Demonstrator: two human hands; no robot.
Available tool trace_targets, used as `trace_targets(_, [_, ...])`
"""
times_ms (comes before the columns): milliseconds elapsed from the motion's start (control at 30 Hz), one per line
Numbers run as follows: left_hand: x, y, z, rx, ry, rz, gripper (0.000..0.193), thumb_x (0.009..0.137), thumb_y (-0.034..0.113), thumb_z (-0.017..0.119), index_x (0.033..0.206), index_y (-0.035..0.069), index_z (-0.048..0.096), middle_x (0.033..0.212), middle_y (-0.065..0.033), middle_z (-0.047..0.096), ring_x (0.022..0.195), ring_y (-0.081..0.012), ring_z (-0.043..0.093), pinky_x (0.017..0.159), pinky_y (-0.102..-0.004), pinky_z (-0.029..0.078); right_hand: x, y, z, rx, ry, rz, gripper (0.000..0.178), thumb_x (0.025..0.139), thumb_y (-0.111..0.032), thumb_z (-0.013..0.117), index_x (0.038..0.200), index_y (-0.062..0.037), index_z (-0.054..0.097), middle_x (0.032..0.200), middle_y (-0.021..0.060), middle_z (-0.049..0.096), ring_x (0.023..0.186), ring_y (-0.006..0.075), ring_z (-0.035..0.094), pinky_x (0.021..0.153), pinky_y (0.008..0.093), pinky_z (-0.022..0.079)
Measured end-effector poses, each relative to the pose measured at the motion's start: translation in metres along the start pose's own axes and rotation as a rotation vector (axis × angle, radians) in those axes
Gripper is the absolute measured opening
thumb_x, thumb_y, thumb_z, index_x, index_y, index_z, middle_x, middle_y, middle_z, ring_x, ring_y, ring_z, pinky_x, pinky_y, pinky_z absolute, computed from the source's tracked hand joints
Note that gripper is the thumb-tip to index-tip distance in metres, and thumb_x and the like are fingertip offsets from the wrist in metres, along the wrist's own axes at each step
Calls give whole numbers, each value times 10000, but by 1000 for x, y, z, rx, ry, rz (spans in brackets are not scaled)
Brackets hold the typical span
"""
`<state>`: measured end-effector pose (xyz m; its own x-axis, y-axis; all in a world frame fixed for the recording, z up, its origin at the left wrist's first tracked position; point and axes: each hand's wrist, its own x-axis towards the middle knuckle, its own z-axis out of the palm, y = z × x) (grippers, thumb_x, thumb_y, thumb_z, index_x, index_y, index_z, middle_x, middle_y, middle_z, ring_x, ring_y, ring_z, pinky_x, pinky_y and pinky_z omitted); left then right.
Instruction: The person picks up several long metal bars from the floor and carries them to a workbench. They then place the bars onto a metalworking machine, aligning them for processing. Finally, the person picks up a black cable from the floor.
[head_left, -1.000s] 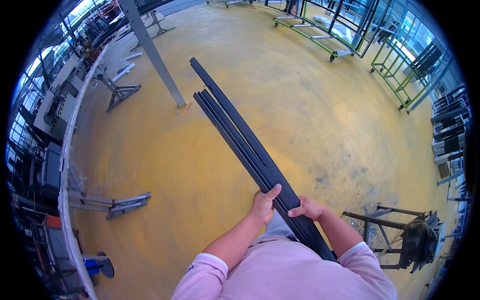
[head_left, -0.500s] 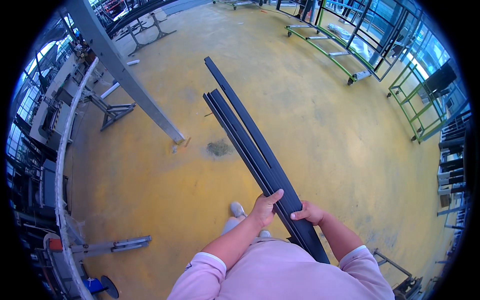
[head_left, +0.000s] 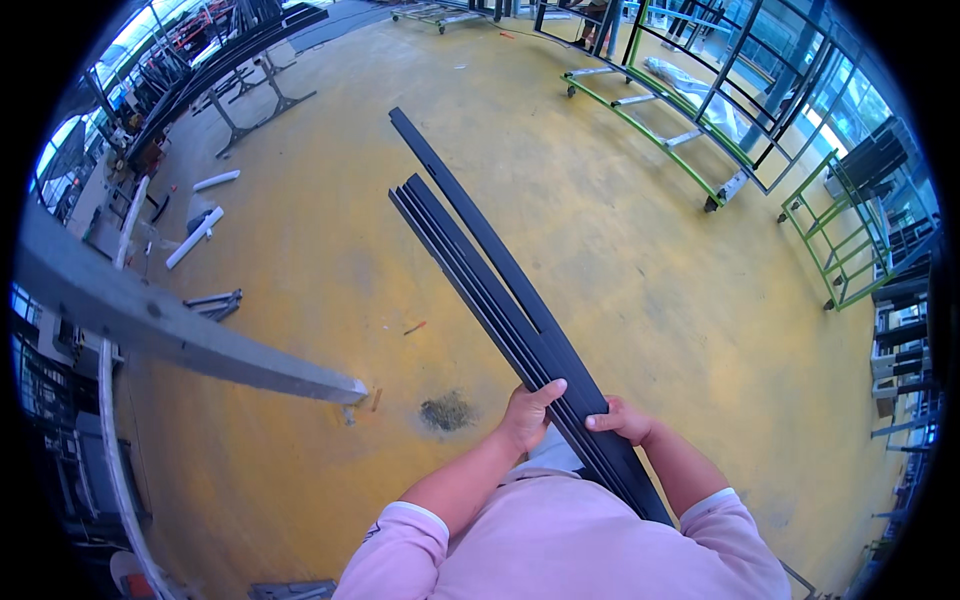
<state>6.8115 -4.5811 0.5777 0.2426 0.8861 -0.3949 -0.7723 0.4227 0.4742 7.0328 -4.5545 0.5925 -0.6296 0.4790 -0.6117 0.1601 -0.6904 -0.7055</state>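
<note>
A bundle of long black metal profiles (head_left: 500, 312) slants from beside my right side up toward the far left, clear of the floor. Lengthwise grooves run along it, and one strip reaches farther out than the others, with a narrow gap beside it. My left hand (head_left: 532, 412) is closed round the bundle's left edge, thumb on top. A little nearer the right edge, my right hand (head_left: 622, 420) grips it too, its thumb laid over the upper face. The fingers underneath are hidden by the profiles.
A grey steel post (head_left: 200, 335) rises from the yellow floor (head_left: 680, 300) on my left. White tubes (head_left: 195, 238) lie beyond it. Green wheeled carts (head_left: 650, 125) with black frames stand at the far right. Far left, black profiles (head_left: 235, 50) rest on trestles (head_left: 262, 110).
I have moved forward over the floor: the post and the dark floor patch are closer, and the post has swung left in view. Both hands keep their hold on the bundle.
</note>
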Motion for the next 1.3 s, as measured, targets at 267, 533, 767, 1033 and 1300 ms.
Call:
trace_targets(267, [245, 187, -12, 28, 71, 70, 446, 898, 226, 760, 1234, 20, 553, 1125, -60, 642, 1064, -210, 616, 948, -387, 497, 223, -204, -82, -167, 11, -133, 610, 760, -280, 859, 1249, -17, 607, 1075, 67, 682, 933, 166, 657, 839, 327, 538])
trace_targets(533, [444, 387, -9, -10, 40, 107, 468, 914, 283, 739, 1244, 12, 546, 1171, -62, 632, 1088, -203, 599, 984, -368, 476, 408, -444, -162, -192, -89, 36, 598, 753, -269, 863, 1231, -8, 617, 1066, 53, 677, 978, 166, 633, 890, 320, 508])
trace_targets(767, [648, 554, -65, 23, 53, 211, 407, 900, 205, 757, 1226, 39, 577, 1123, -50, 645, 1046, -187, 620, 946, -362, 504, 616, -605, -195, -428, -96, -57, 569, 785, -289, 858, 1228, -39, 603, 1040, 22, 653, 959, 142, 606, 875, 322, 502])
trace_targets(1033, [846, 777, -80, -12, 141, 153, 347, 885, 124, 745, 1176, 6, 595, 1045, -107, 654, 967, -234, 659, 869, -391, 569, 818, -809, -219, -399, 23, -41, 625, 831, -393, 817, 1274, -34, 562, 1056, 40, 647, 959, 150, 598, 874, 331, 503])
trace_targets(1300, [1093, 970, -133, -83, 416, 174, 193, 892, 52, 694, 1063, -15, 632, 965, -101, 664, 874, -246, 674, 797, -408, 582, 1034, -1009, -245, -1189, 383, -249, 1131, 712, -485, 858, 1505, 55, 258, 1337, 262, 540, 1202, 359, 587, 986, 430, 495])
